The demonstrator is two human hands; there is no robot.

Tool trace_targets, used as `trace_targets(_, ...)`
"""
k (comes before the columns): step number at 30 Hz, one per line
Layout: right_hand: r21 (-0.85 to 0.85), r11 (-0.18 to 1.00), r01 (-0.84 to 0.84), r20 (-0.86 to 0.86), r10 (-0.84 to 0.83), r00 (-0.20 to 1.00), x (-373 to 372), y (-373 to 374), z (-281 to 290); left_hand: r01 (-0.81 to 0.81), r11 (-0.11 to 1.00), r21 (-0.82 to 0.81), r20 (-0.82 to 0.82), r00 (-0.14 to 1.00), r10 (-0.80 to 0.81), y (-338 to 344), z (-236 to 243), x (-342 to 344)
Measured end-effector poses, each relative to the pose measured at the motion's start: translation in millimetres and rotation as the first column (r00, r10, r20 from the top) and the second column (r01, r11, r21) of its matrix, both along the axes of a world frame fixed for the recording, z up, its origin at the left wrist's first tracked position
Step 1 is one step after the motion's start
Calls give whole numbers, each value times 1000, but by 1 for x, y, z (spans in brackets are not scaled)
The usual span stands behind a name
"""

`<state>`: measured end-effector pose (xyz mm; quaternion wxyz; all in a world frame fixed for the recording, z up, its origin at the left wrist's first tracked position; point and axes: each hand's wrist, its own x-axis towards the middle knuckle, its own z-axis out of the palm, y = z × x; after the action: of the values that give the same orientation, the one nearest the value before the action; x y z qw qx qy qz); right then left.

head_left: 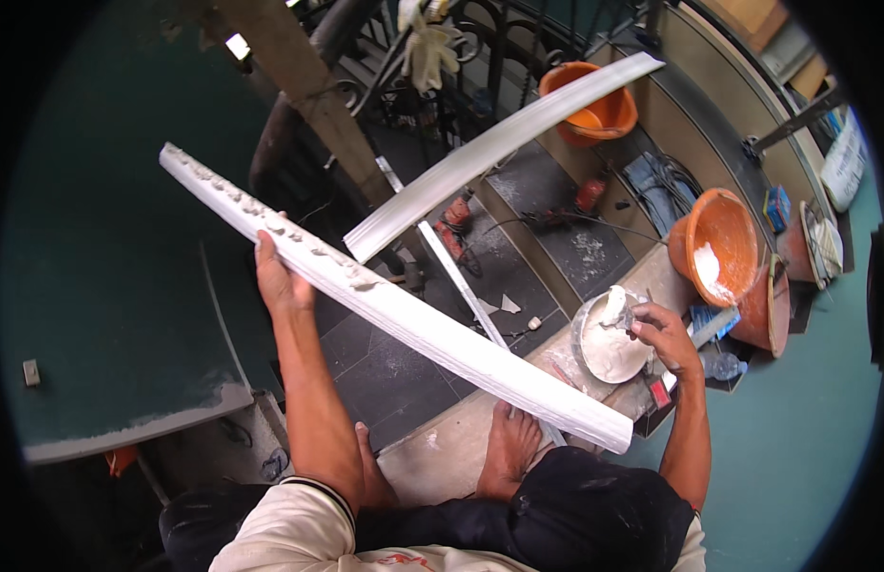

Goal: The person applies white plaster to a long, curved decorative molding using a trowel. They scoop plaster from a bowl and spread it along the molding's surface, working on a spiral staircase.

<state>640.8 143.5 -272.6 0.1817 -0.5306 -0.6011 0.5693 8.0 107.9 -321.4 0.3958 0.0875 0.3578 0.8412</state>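
A long white plaster moulding (461,348) slants across the view in front of me, its far end up at the left and its near end by my right knee. My left hand (284,276) is closed round it toward the far end. Lumps of white paste (287,229) run along its upper edge. In my right hand (667,336) is a putty knife (616,310), its blade loaded with paste and its handle mostly hidden by my fingers. That blade is over a round bowl (582,355) of white paste (613,355).
A second white moulding (499,153) lies beyond, one end on an orange bucket (562,81). Another orange bucket (735,232) with white powder stands at right. Red power tools (453,226), cables and a metal bar (461,284) lie on the dark steps. Ornate railing fills the back.
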Motion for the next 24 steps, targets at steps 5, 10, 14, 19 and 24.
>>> trace_targets(5, -66, 994, -92, -328, 66, 942, -75, 13, 2, 25, 997, 75, 166, 985, -37, 11, 10, 15)
trace_targets(10, -46, 997, -57, -514, 26, 858, -144, 11, -15, 10, 995, 101, 208, 978, -31, 13, 15, 14)
trace_targets(14, -12, 1000, -22, -612, 10, 791, -200, 7, -18, -12, 997, 75, 195, 981, -2, 14, 28, 31)
trace_targets(19, -15, 998, -67, -646, 41, 762, -273, 6, -6, -65, 998, 18, 171, 983, 61, 0, 42, 42)
trace_targets(24, 123, 987, -99, -659, 156, 736, -310, -2, -8, -122, 992, 26, 146, 982, 117, -12, 57, 42)
